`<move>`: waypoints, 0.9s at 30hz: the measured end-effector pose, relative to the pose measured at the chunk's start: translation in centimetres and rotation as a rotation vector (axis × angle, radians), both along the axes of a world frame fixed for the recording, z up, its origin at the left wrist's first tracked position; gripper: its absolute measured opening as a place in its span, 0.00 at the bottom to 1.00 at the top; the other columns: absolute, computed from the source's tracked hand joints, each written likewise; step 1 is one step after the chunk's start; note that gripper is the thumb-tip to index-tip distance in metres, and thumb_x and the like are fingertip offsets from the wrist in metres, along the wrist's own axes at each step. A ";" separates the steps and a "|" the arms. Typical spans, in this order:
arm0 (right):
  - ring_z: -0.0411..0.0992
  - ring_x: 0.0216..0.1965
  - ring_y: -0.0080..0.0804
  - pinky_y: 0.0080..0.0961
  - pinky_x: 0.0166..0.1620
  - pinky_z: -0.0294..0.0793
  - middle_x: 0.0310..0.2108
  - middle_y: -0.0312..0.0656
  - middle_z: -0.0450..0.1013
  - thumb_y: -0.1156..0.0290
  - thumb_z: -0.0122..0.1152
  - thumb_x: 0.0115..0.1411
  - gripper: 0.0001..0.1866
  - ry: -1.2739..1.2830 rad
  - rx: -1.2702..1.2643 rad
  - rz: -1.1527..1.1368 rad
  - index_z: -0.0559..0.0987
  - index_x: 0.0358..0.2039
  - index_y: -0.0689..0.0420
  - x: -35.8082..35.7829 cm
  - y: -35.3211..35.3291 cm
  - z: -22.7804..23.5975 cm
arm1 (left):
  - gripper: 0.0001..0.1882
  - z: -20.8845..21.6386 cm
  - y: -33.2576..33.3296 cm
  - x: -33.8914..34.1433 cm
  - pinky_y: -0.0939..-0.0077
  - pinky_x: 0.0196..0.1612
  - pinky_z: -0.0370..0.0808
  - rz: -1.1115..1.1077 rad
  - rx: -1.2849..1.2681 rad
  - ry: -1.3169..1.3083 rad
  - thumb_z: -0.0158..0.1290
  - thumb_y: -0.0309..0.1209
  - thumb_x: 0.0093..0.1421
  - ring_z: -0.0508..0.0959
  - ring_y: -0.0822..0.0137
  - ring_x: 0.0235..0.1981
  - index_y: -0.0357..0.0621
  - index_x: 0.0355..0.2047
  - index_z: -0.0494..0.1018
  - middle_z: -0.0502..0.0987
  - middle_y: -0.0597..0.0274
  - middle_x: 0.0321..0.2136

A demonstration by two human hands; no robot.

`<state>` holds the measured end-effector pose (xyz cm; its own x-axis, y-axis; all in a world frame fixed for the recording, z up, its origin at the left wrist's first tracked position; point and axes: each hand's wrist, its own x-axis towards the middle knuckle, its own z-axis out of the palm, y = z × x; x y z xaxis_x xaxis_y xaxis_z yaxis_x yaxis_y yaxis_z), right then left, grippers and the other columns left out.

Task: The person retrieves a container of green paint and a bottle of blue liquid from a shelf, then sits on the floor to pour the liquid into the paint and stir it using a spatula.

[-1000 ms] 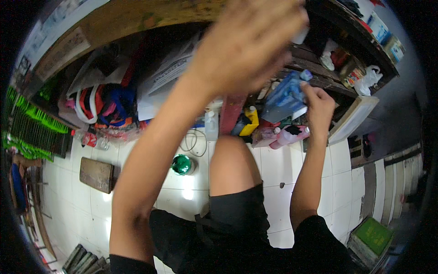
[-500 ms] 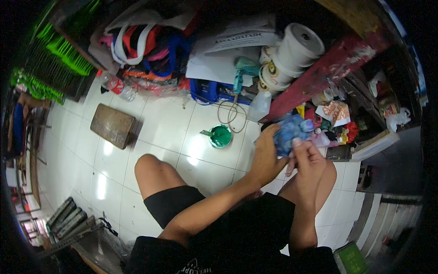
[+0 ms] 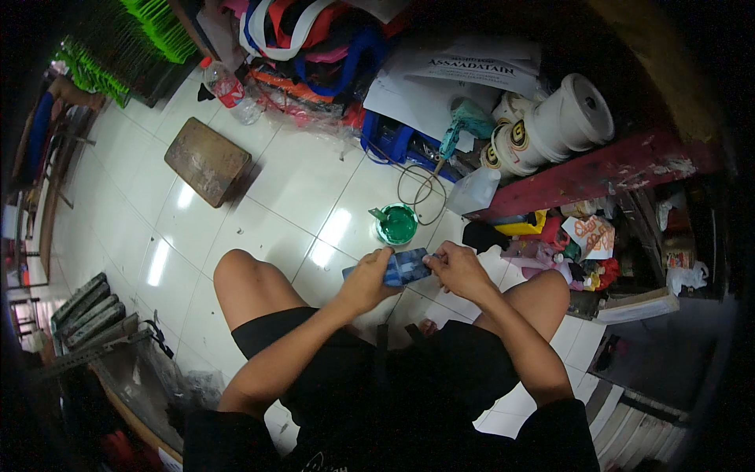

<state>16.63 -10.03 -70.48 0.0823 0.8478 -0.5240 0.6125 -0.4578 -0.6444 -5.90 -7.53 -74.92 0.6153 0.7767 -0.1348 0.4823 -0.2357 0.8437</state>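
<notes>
A flat, mottled dark-and-light blue piece (image 3: 406, 267) is held out in front of my knees; whether it is cloth or sheet I cannot tell. My left hand (image 3: 367, 282) is wrapped round its left part, and a bit of blue shows past that hand's far side. At its right end, the thumb and fingers of my right hand (image 3: 459, 272) pinch the edge. Just beyond it on the tiles stands a small tub of green paint (image 3: 399, 226), a stick or handle leaning out of its left side.
A worn wooden block (image 3: 207, 161) and a plastic bottle (image 3: 228, 90) are at the far left. Behind the tub lie a cable and a teal hand tool (image 3: 464, 124). White buckets (image 3: 550, 126), a translucent jug (image 3: 476, 189) and a red beam (image 3: 582, 177) stand right.
Both hands have come left and inward from above my right knee to between my knees. The blue piece, crumpled-looking and blurred before, now looks flatter. My view has shifted slightly.
</notes>
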 end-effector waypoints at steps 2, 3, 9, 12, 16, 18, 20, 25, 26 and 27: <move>0.76 0.29 0.42 0.38 0.32 0.74 0.29 0.51 0.75 0.66 0.62 0.64 0.15 -0.101 0.083 0.221 0.73 0.38 0.66 -0.1 -0.1 -2.1 | 0.39 -1.8 0.8 -0.8 0.54 0.48 0.74 -0.050 -0.152 0.058 0.70 0.31 0.46 0.76 0.40 0.46 0.38 0.54 0.61 0.76 0.41 0.41; 0.75 0.36 0.50 0.42 0.39 0.73 0.33 0.55 0.74 0.67 0.61 0.63 0.14 -0.091 0.147 0.315 0.72 0.40 0.66 -0.5 -0.1 -2.5 | 0.39 -3.0 1.1 -1.6 0.55 0.47 0.75 -0.066 -0.250 0.005 0.71 0.32 0.46 0.77 0.40 0.46 0.38 0.54 0.62 0.77 0.40 0.41; 0.73 0.43 0.55 0.44 0.46 0.72 0.39 0.56 0.72 0.71 0.60 0.62 0.12 -0.023 0.136 0.511 0.73 0.42 0.64 1.5 0.6 -3.4 | 0.36 -4.1 1.1 -0.8 0.61 0.49 0.76 -0.084 -0.313 0.087 0.71 0.34 0.45 0.80 0.47 0.45 0.39 0.52 0.65 0.79 0.45 0.41; 0.72 0.46 0.57 0.46 0.49 0.71 0.40 0.57 0.72 0.71 0.60 0.61 0.11 -0.009 -0.010 0.471 0.73 0.40 0.64 1.6 1.2 -3.0 | 0.36 -4.2 0.4 0.1 0.58 0.48 0.76 -0.064 -0.281 0.139 0.71 0.36 0.45 0.80 0.43 0.44 0.38 0.51 0.65 0.79 0.42 0.40; 0.75 0.39 0.50 0.41 0.43 0.74 0.35 0.54 0.74 0.71 0.64 0.59 0.12 0.013 0.315 0.558 0.76 0.41 0.63 3.0 -0.4 -5.1 | 0.37 -4.4 0.5 0.9 0.56 0.48 0.76 -0.095 -0.258 0.168 0.71 0.35 0.45 0.80 0.42 0.44 0.38 0.51 0.65 0.79 0.39 0.41; 0.76 0.37 0.47 0.39 0.41 0.74 0.33 0.52 0.74 0.72 0.65 0.58 0.13 0.073 0.344 0.517 0.76 0.42 0.63 3.6 -0.5 -5.2 | 0.37 -4.4 0.3 1.3 0.55 0.48 0.76 -0.084 -0.247 0.163 0.71 0.35 0.45 0.79 0.42 0.45 0.39 0.52 0.64 0.79 0.40 0.41; 0.75 0.37 0.47 0.38 0.41 0.74 0.33 0.52 0.74 0.72 0.67 0.57 0.14 0.149 0.280 0.424 0.77 0.41 0.62 3.7 -0.1 -4.7 | 0.37 -4.6 0.0 1.4 0.55 0.48 0.76 -0.074 -0.250 0.167 0.71 0.34 0.45 0.79 0.42 0.45 0.39 0.52 0.64 0.78 0.40 0.41; 0.74 0.41 0.54 0.44 0.45 0.74 0.37 0.54 0.75 0.71 0.66 0.55 0.12 0.119 0.215 0.492 0.76 0.37 0.63 4.6 0.5 -4.2 | 0.37 -4.9 -0.2 2.2 0.56 0.48 0.76 -0.069 -0.274 0.158 0.70 0.34 0.44 0.79 0.41 0.46 0.39 0.52 0.64 0.78 0.40 0.43; 0.75 0.41 0.54 0.44 0.45 0.74 0.37 0.54 0.75 0.70 0.66 0.55 0.13 0.117 0.273 0.518 0.76 0.37 0.63 4.7 0.4 -4.2 | 0.37 -5.0 -0.3 2.1 0.56 0.48 0.76 -0.065 -0.265 0.148 0.70 0.34 0.45 0.79 0.41 0.46 0.39 0.52 0.64 0.78 0.39 0.43; 0.75 0.40 0.53 0.42 0.44 0.74 0.36 0.53 0.75 0.71 0.66 0.55 0.12 0.103 0.306 0.512 0.76 0.37 0.63 4.9 0.3 -4.3 | 0.37 -4.9 -0.3 2.1 0.56 0.48 0.76 -0.068 -0.255 0.133 0.70 0.34 0.45 0.79 0.41 0.46 0.39 0.52 0.65 0.77 0.39 0.43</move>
<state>21.51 -9.78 -74.80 -0.4144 0.8796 -0.2337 0.6334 0.0944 -0.7680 -3.79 -7.84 -79.81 0.6285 0.6648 -0.4038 0.5834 -0.0595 0.8100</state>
